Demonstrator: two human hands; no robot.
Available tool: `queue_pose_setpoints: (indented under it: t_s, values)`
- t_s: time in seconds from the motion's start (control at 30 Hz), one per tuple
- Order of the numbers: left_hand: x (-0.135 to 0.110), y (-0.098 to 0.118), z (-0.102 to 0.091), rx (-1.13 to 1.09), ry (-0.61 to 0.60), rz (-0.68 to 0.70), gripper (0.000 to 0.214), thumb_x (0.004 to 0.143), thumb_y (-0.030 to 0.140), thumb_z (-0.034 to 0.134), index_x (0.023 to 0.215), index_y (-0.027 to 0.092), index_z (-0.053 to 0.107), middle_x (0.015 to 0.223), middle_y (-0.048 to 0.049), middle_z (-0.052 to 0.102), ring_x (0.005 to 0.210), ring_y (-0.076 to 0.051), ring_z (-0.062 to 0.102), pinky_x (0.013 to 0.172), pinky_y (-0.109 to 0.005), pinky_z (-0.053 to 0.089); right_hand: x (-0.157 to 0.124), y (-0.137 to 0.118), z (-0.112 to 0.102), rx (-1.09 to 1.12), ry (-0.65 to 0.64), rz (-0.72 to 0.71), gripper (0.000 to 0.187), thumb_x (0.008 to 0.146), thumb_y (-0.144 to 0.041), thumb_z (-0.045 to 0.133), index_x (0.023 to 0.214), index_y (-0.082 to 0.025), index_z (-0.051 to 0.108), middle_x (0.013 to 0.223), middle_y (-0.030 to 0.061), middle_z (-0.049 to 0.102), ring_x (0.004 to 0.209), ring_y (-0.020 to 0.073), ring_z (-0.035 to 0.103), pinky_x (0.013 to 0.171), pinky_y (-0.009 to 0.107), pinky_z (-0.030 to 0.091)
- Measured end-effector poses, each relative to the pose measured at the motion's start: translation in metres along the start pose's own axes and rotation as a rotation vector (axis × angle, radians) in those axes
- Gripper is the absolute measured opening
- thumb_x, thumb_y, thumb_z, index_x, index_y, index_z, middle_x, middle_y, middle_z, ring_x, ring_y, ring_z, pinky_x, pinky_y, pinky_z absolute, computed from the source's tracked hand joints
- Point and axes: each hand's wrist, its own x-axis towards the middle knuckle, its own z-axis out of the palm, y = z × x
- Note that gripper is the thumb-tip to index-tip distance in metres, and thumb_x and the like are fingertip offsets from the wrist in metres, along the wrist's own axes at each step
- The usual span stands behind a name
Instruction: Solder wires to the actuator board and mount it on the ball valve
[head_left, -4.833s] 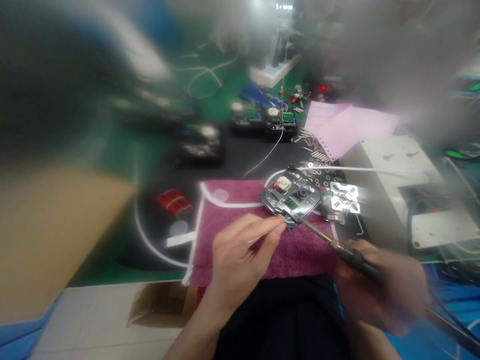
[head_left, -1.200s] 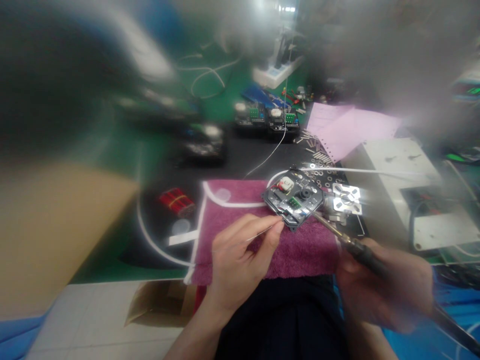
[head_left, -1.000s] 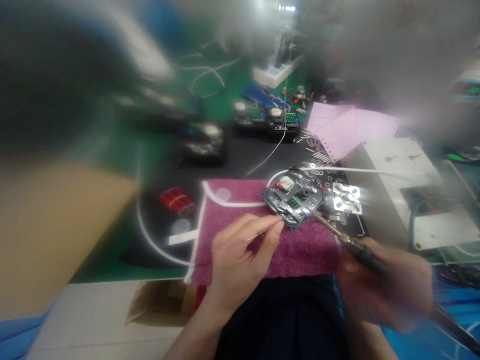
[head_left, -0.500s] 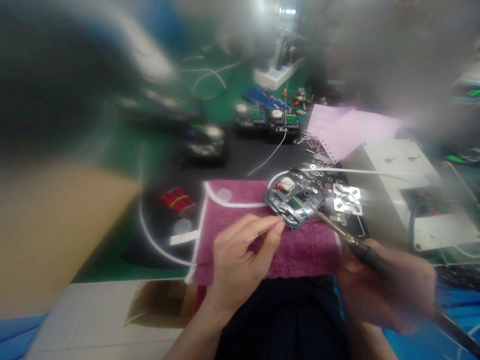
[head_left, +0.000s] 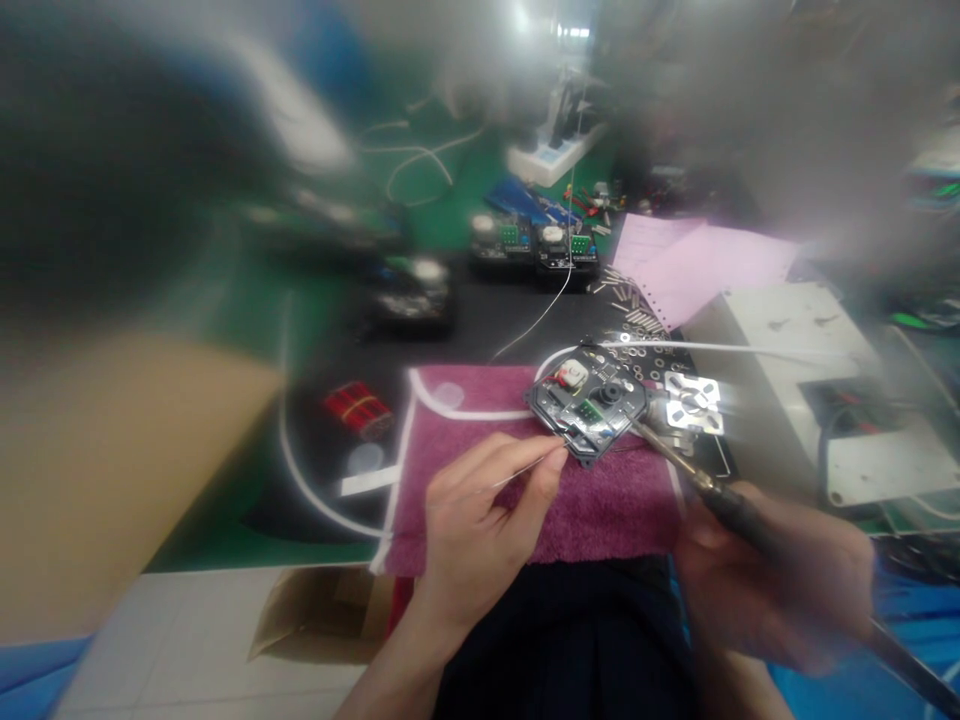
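A black electronic module with an exposed circuit board (head_left: 589, 400) lies on a purple towel (head_left: 592, 510) at the table's near edge. My left hand (head_left: 487, 510) pinches a thin solder wire (head_left: 517, 470) between thumb and forefinger, its fingertips at the module's lower left edge. In my right hand (head_left: 780, 570) is a soldering iron (head_left: 727, 500). Its metal tip reaches the module's right lower side; whether it touches the board I cannot tell. A white cable (head_left: 480, 414) runs behind or under the module.
Right of the module stands a metal bracket (head_left: 694, 403), beside a pale box-shaped unit (head_left: 787, 320). Small metal parts (head_left: 641, 320) lie scattered behind, near pink papers (head_left: 697, 265). Similar modules (head_left: 566, 250) sit farther back. Left of the towel is a red bundle (head_left: 358, 408).
The whole view has shifted down very slightly. Both hands keep their grips, and the module stays in place; the iron's tip sits nearly where it was.
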Motion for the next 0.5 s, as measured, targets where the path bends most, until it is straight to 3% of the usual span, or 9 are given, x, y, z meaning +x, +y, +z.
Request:
queue_pose_setpoints:
  t_s: [0.33,0.5]
  values:
    - [0.0,-0.001,0.001,0.04,0.059,0.008,0.017,0.095,0.014,0.076,0.105,0.026,0.083,0.097,0.0017,0.083,0.085,-0.015,0.077,0.083,-0.025,0.058,0.0,-0.011,0.015,-0.048,0.002,0.04,0.024,0.099,-0.042,0.058,0.096,-0.025,0.074,0.059,-0.0001,0.059,0.053,0.0228,0.063,0.055,0.041,0.054]
    - [-0.001,-0.005,0.003,0.008,0.084,-0.027,0.014,0.095,0.018,0.076,0.103,0.026,0.083,0.095,0.0014,0.083,0.083,-0.016,0.077,0.082,-0.026,0.058,-0.001,-0.01,0.021,-0.08,0.088,0.02,0.024,0.1,-0.043,0.059,0.094,-0.025,0.074,0.06,0.0005,0.058,0.053,0.0226,0.064,0.057,0.041,0.055]
